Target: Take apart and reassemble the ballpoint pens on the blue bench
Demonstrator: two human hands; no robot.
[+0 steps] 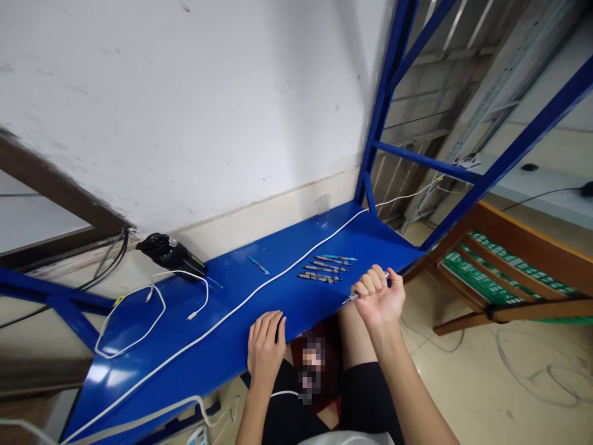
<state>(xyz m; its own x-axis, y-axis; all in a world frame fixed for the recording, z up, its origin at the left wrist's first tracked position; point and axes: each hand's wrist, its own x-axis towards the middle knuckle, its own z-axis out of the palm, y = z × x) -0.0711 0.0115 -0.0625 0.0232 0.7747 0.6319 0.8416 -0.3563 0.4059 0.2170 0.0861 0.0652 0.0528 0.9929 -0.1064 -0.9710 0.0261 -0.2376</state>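
In the head view my right hand [380, 298] is wrapped round a pen [351, 298], just off the front edge of the blue table. The pen's tip pokes out on the left of the fist and its other end by the thumb. My left hand [267, 339] lies flat at the table's front edge, holding nothing. Several grey and blue pens [325, 269] lie side by side on the table, up and to the left of my right hand. A single blue pen [259, 266] rests apart from them, nearer the wall.
A white cable [259, 288] runs diagonally along the blue tabletop [222, 346]. On the left are a black bottle [178, 254] and a looped white charging cable [162, 309]. Blue frame posts [377, 123] rise at the right. Beyond stands a wooden chair [509, 266].
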